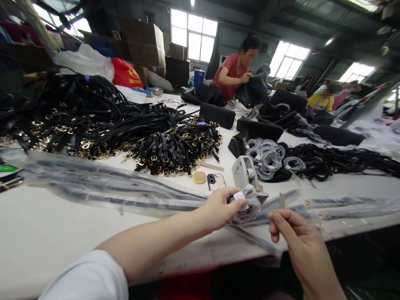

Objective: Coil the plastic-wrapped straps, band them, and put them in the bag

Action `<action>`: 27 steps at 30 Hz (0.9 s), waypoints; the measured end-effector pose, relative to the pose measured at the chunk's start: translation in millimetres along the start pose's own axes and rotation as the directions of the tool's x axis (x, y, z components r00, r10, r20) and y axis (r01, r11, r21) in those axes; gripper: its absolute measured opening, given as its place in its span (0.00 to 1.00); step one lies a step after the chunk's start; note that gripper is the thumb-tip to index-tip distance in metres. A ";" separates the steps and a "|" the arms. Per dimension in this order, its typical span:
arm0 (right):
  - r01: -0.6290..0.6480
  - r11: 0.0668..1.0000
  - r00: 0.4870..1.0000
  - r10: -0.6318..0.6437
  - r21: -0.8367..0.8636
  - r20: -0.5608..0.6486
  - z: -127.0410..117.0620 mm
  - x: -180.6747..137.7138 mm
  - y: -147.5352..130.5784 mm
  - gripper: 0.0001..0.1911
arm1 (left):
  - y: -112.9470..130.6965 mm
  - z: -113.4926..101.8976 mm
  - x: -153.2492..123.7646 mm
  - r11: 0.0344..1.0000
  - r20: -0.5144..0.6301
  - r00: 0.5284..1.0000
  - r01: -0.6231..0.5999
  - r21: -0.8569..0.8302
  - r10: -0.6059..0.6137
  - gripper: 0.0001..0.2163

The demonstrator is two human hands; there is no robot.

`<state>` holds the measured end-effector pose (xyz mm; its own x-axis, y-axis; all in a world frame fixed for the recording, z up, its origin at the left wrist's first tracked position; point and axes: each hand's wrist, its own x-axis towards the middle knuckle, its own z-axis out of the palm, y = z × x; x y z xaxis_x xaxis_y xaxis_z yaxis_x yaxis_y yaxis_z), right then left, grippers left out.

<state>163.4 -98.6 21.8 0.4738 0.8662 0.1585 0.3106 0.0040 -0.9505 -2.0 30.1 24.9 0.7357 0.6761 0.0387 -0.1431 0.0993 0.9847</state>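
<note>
My left hand (218, 206) is closed around a coiled black strap wrapped in clear plastic (250, 213), with a white piece on the coil beside my fingers. Just to the right, my right hand (298, 235) pinches a short strip of tape (281, 201) between thumb and forefinger, apart from the coil. Behind the coil stands a white tape dispenser (241, 171). Long plastic-wrapped straps (109, 196) lie along the table on the left, and more wrapped straps (346, 203) lie on the right.
Black straps with gold buckles (165, 152) are heaped at the left. A phone (216, 181) and a yellow round object (199, 177) lie near the dispenser. Finished-looking wrapped coils (268, 160) are piled behind it. Across the table a co-worker (231, 73) handles a black bag (252, 89).
</note>
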 end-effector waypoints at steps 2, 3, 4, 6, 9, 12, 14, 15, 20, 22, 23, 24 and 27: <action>-0.003 0.998 0.994 -0.004 0.058 0.109 12.2 -8.1 -11.6 0.14 | -2.2 0.8 -1.2 1.000 0.023 1.000 0.003 0.015 -0.004 0.20; -0.014 0.998 0.989 0.004 0.067 0.150 18.1 -10.6 -14.4 0.14 | -3.3 1.1 -1.8 1.000 0.027 1.000 0.003 0.025 -0.004 0.21; -0.029 0.997 0.984 0.017 0.065 0.178 23.6 -12.2 -15.7 0.15 | -4.2 1.5 -2.3 0.999 0.027 1.000 0.003 0.032 -0.003 0.21; -0.062 0.998 0.979 0.054 0.031 0.199 32.2 -12.7 -15.3 0.17 | -5.1 2.1 -3.4 0.999 0.030 1.000 0.005 0.033 -0.006 0.22; -0.111 0.992 0.975 0.121 -0.063 0.188 38.8 -9.8 -13.2 0.21 | -4.0 2.9 -4.3 1.000 0.068 0.997 0.029 0.003 -0.029 0.21; -0.128 0.984 0.975 0.148 -0.125 0.166 40.1 -6.6 -12.5 0.23 | -2.3 3.0 -4.0 0.995 0.110 0.993 0.056 -0.077 -0.047 0.20; -0.136 0.980 0.975 0.159 -0.147 0.155 39.9 -5.1 -12.4 0.23 | -1.8 2.2 -3.5 0.995 0.136 0.990 0.037 -0.097 -0.024 0.19; -0.141 0.978 0.974 0.165 -0.157 0.156 39.7 -4.5 -12.4 0.23 | -1.7 1.5 -3.3 0.998 0.149 0.989 0.007 -0.065 0.002 0.19; -0.075 0.986 0.967 0.108 -0.149 0.230 40.5 -4.2 -11.2 0.20 | 2.3 -2.4 -4.9 0.956 0.071 0.987 -0.155 0.251 0.142 0.16; -0.054 0.987 0.970 0.089 -0.154 0.227 42.6 -5.7 -10.0 0.19 | 6.0 -2.4 -8.3 0.910 0.026 0.973 -0.223 0.350 0.228 0.20; -0.054 0.985 0.974 0.088 -0.162 0.209 43.9 -6.8 -9.1 0.20 | 8.0 -1.7 -10.9 0.875 0.016 0.958 -0.269 0.402 0.287 0.21; -0.053 0.983 0.980 0.085 -0.178 0.178 45.4 -8.1 -8.0 0.21 | 10.0 -0.6 -14.1 0.837 0.014 0.939 -0.314 0.448 0.345 0.21; -0.003 0.959 1.000 0.009 -0.285 0.021 49.5 -12.0 -4.4 0.22 | 15.1 5.0 -26.1 0.744 0.058 0.881 -0.430 0.512 0.469 0.19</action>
<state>115.6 -84.3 10.8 0.4594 0.8765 0.1439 0.5308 -0.1410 -0.8357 -20.1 10.3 39.6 0.6194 0.6003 0.5060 -0.0839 -0.5902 0.8029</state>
